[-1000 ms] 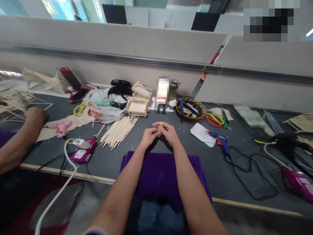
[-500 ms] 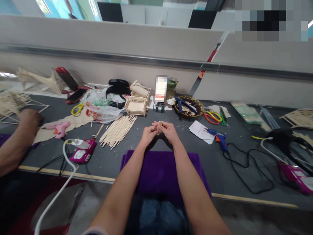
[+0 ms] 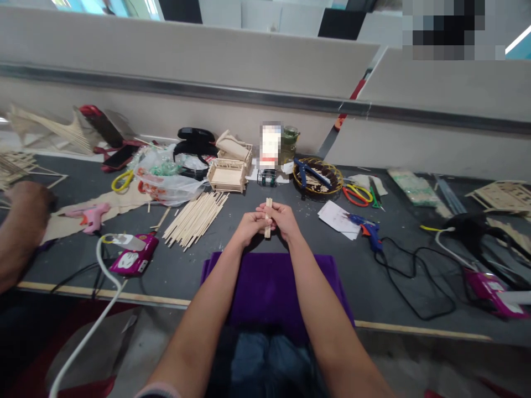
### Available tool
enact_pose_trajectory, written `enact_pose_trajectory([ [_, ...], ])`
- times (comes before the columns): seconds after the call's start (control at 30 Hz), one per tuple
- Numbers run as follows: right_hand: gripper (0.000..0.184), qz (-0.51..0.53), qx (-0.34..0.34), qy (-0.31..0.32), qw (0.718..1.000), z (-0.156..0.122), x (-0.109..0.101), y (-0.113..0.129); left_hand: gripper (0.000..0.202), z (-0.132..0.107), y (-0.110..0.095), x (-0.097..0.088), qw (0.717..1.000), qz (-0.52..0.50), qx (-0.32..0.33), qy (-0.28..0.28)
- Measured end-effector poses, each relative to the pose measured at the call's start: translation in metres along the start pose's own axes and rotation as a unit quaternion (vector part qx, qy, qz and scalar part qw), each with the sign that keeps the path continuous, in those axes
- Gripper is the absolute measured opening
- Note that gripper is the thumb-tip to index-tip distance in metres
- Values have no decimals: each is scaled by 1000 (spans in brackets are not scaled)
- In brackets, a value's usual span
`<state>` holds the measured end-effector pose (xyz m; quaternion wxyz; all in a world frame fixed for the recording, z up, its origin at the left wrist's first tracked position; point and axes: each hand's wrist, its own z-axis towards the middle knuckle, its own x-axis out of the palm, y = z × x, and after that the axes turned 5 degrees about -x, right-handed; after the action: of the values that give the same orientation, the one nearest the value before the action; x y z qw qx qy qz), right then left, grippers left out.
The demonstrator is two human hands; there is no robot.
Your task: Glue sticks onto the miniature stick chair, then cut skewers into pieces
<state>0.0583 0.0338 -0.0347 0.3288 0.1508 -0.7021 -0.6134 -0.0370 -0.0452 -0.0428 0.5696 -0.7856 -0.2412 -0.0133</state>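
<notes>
A short flat wooden stick piece (image 3: pixel 268 216) stands upright between my two hands above the dark table. My left hand (image 3: pixel 249 228) pinches it from the left with curled fingers. From the right, my right hand (image 3: pixel 282 217) closes on the same piece. A purple cloth (image 3: pixel 271 287) lies under my forearms at the table's near edge. A loose bundle of long wooden sticks (image 3: pixel 194 218) lies just left of my hands. A small wooden bench model (image 3: pixel 226 176) stands behind the sticks.
A blue glue gun (image 3: pixel 364 230) with black cable lies to the right, a pink glue gun (image 3: pixel 91 215) to the left. Scissors (image 3: pixel 357 193), a wicker tray (image 3: pixel 318 177), plastic bags and magenta power strips (image 3: pixel 133 256) crowd the table. Another person's arm (image 3: pixel 19 232) rests at far left.
The wooden piece now shows longer and upright between my fingers; before only its tip showed. The other person's hand has drawn back to the left.
</notes>
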Motion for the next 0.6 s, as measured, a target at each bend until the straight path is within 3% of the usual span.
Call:
enact_pose_trajectory([
  [0.17, 34, 14, -5, -16, 1000, 3, 0, 0, 37, -7, -9, 3, 1000, 1, -30, -10],
  [0.33, 31, 2, -58, -61, 996, 8, -1, 1, 40, -7, -12, 1, 999, 29, -11, -20],
  [0.6, 26, 7, -85, -67, 994, 7, 4, 1, 40, -7, -11, 1, 998, 43, 16, -39],
])
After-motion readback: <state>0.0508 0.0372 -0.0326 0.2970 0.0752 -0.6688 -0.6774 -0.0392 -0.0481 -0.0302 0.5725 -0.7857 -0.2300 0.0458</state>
